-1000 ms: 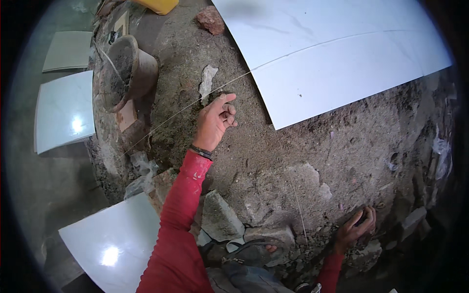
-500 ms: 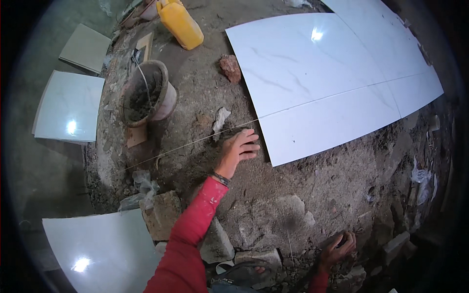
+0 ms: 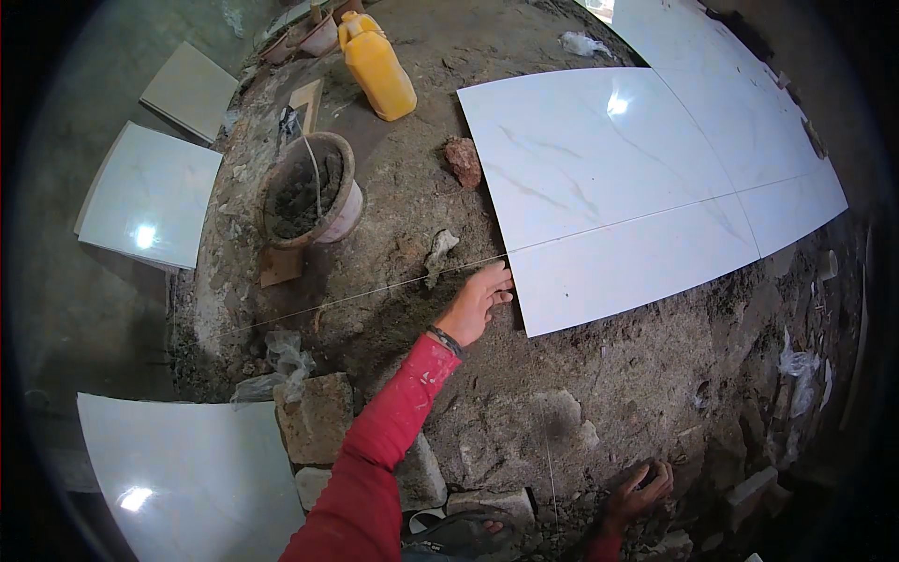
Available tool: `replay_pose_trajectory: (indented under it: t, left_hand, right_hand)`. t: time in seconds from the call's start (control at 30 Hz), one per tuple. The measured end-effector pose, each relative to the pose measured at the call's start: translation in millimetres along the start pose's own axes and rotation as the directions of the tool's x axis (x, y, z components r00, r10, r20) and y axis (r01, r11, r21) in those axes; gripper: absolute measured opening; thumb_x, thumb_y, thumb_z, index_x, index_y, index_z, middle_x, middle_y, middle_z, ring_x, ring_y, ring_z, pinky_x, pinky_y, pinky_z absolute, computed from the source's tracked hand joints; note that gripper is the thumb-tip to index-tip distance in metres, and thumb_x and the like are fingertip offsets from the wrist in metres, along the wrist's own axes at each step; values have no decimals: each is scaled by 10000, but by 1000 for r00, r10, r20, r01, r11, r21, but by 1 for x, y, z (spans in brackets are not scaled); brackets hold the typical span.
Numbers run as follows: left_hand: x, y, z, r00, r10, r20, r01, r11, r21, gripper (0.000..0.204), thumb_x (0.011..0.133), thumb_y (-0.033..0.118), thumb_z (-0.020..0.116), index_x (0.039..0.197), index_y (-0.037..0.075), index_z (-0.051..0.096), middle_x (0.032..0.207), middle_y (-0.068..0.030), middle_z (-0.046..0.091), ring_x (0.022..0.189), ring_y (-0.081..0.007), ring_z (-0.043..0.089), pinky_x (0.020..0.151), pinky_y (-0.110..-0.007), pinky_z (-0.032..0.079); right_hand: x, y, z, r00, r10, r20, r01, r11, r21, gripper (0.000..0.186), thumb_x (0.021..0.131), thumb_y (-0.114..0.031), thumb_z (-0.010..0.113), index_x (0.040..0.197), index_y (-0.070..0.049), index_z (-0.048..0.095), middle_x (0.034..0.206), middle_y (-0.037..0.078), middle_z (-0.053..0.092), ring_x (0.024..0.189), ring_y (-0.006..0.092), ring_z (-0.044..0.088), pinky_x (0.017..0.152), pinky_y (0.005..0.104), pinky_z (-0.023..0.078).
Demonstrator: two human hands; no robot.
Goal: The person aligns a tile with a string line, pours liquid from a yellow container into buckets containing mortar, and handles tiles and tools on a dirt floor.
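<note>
My left hand (image 3: 479, 304), in a red sleeve with a dark band at the wrist, reaches to the left edge of a large white veined tile (image 3: 599, 150). Its fingers are stretched out, and the tips meet the tile's edge just below a thin string (image 3: 375, 287). The string runs from the dirt at left across the tile. Low at right, my right hand (image 3: 639, 495) is held over the rough ground with curled fingers. Something dark shows between its thumb and fingers; I cannot make out what it is.
A bucket of dark mortar (image 3: 351, 201) stands at left, with a yellow jerrycan (image 3: 382, 80) beyond it. A reddish stone (image 3: 463, 162) lies by the tile. Loose tiles (image 3: 154, 192) rest along the left side. Near my left forearm are a block (image 3: 314, 417) and clear plastic (image 3: 288, 354).
My left hand has closed the small gap to the tile, and its fingertips now meet the edge. My right hand stays low at right, fingers still curled. The whole view has shifted slightly.
</note>
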State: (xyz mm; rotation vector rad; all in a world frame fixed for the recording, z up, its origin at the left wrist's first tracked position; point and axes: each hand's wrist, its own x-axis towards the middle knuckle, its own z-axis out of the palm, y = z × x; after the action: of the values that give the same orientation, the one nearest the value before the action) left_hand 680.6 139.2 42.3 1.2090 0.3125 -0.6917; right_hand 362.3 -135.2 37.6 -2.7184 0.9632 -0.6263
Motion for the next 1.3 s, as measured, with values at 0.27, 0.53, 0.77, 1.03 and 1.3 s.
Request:
replay_pose_trajectory:
  t: [0.27,0.53,0.77,1.03,1.3]
  left_hand:
    - [4,-17,-6,955,287,77,-279,955,-101,267,913,278,394,1041,71,503,1140,-59,555,1052,-167,502,875,-324,385]
    - [3,-20,0,962,264,65,-256,960,-116,336,899,341,414,1093,89,522,1177,-47,539,1036,-158,498,862,-311,375]
    - [-71,-12,26,933,209,-293,-135,958,254,489,873,386,481,1237,59,467,1192,-78,548,937,-153,588,746,-260,440]
    - [-256,-22,109,959,277,67,-283,901,330,520,896,265,497,1307,15,299,1182,-183,524,914,-232,629,664,-266,521]
    - [-404,45,187,611,420,671,-633,768,96,578,810,466,585,1224,72,498,1198,-156,525,1206,-320,410,1066,-442,218]
  right_hand:
    - [-3,5,3,1000,-9,1,8,1000,5,200,866,-127,487,985,35,490,1037,171,490,1003,320,452,882,425,351]
    - [-2,5,-4,1000,29,4,-29,999,-22,201,868,-159,493,981,7,500,1040,155,503,1004,316,460,890,434,340]
    - [-7,1,-9,997,47,64,-46,999,-16,206,855,-168,508,981,-4,499,1030,146,512,994,315,463,890,424,344]
    - [0,8,-24,994,102,25,-101,994,-50,239,853,-214,510,998,-24,504,1068,123,514,1039,298,463,894,427,348]
    - [-5,27,-16,995,93,-17,-93,996,-12,236,840,-223,538,993,-46,503,1089,117,498,1043,285,462,908,438,342]
